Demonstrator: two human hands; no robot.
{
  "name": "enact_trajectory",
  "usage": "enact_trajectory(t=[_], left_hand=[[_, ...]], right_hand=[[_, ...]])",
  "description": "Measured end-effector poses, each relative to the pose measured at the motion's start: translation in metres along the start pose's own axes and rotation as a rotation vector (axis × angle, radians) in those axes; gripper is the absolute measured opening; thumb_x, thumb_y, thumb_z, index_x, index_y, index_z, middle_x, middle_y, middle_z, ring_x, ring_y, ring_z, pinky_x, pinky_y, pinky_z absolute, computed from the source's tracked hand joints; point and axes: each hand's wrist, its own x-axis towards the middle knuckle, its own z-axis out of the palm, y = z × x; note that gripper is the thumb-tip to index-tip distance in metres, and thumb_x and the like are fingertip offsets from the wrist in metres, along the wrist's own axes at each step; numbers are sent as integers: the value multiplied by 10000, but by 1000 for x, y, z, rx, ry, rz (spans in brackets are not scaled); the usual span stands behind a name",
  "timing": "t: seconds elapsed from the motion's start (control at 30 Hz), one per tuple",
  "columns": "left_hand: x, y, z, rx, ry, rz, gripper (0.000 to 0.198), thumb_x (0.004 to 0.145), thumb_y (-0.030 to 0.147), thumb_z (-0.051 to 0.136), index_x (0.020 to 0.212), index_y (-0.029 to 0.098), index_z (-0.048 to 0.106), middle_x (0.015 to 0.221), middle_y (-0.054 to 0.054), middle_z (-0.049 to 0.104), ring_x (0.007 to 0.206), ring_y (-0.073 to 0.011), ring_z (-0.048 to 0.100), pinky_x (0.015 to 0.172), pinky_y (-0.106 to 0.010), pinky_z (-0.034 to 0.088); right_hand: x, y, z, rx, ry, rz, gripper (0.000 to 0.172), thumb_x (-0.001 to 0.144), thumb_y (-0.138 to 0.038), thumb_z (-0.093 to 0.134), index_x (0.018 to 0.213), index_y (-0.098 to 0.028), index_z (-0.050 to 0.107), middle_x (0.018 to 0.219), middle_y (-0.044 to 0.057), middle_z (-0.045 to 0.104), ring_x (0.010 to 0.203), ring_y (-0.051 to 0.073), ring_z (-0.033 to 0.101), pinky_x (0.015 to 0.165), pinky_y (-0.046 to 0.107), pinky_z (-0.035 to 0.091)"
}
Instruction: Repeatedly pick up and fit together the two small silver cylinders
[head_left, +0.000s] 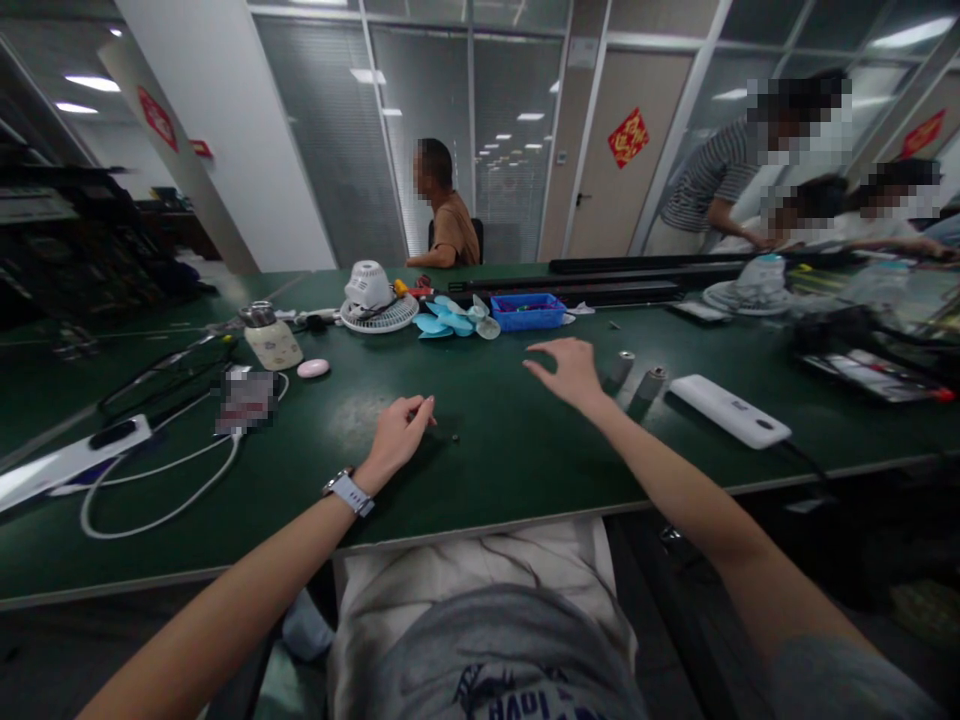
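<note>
My left hand [401,432], with a watch [350,492] on its wrist, is low over the green table [480,480]. Its fingers are curled together, and whatever they may hold is too small to make out. A tiny dark piece [454,437] lies on the table just right of it. My right hand [568,370] hovers over the middle, thumb and fingers apart with nothing between them. Beside it stand two small metal cylinders, one nearer the hand [624,366] and one farther right [653,382].
A white oblong device [729,410] with a black cable lies right. Behind are a blue tray [527,312], light blue fan blades [454,318] and a white fan housing [369,290]. A cream bottle [271,340], pink oval [313,369] and white cable [161,533] lie left. People sit and stand opposite.
</note>
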Motion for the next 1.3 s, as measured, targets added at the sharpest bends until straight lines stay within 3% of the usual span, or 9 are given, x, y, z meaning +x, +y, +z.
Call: enact_trajectory(t=[0.13, 0.27, 0.33, 0.43, 0.57, 0.67, 0.73, 0.87, 1.3], left_hand=[[1, -2, 0, 27, 2, -32, 459, 889, 472, 406, 600, 204, 642, 595, -15, 607, 634, -175, 559, 620, -288, 374], [1, 0, 0, 47, 2, -41, 434, 868, 441, 408, 589, 204, 640, 587, -18, 596, 623, -175, 547, 626, -294, 368], [1, 0, -1, 49, -6, -37, 425, 858, 429, 406, 590, 202, 645, 606, -22, 604, 631, -174, 546, 637, -297, 367], [0, 1, -1, 35, -17, -41, 417, 843, 429, 401, 594, 201, 646, 605, -20, 593, 636, -174, 542, 640, -298, 360], [-1, 3, -2, 0, -19, -52, 403, 820, 407, 388, 583, 195, 636, 571, -12, 549, 635, -177, 535, 633, -294, 349], [-1, 5, -3, -50, -16, -75, 420, 820, 403, 366, 573, 187, 629, 575, -14, 545, 634, -175, 533, 632, -293, 350], [-1, 6, -2, -76, -17, -93, 423, 819, 397, 361, 577, 183, 634, 580, -17, 555, 638, -176, 536, 632, -291, 353], [-1, 5, -2, -100, -23, -94, 416, 826, 380, 362, 607, 179, 654, 599, -22, 590, 655, -178, 554, 628, -285, 364], [-3, 2, 0, -89, 20, -23, 413, 919, 417, 388, 639, 193, 593, 565, -1, 561, 584, -150, 533, 590, -262, 362]], right_hand=[[-19, -78, 32, 277, -282, -452, 418, 885, -542, 585, 1207, -296, 687, 1141, 76, 685, 1083, 241, 557, 948, 410, 331], [-26, -98, 47, 280, -331, -521, 262, 885, -468, 624, 1036, -304, 762, 1124, 60, 685, 1075, 216, 551, 917, 382, 328], [-19, -86, 42, 252, -290, -491, 225, 884, -451, 633, 976, -304, 776, 1096, 52, 693, 1067, 215, 551, 916, 389, 320], [-1, -43, 16, 146, -121, -327, 225, 892, -454, 620, 978, -316, 776, 1082, 50, 705, 1069, 240, 545, 935, 425, 303], [13, 43, -31, -104, 124, 171, 312, 912, -471, 568, 1026, -267, 774, 1070, 96, 717, 1050, 288, 558, 938, 457, 318], [8, 99, -56, -255, 89, 556, 341, 893, -474, 585, 1066, -244, 768, 1040, 119, 725, 1003, 304, 601, 892, 443, 376], [2, 120, -62, -278, -8, 695, 348, 876, -491, 600, 1081, -262, 764, 1045, 110, 727, 981, 296, 627, 853, 413, 418], [-3, 130, -60, -293, -131, 743, 330, 853, -501, 623, 1053, -286, 772, 1052, 95, 728, 965, 276, 656, 822, 382, 469], [0, 130, -58, -254, -180, 808, 326, 841, -501, 630, 1052, -298, 773, 1126, 92, 715, 1033, 284, 659, 874, 398, 510]])
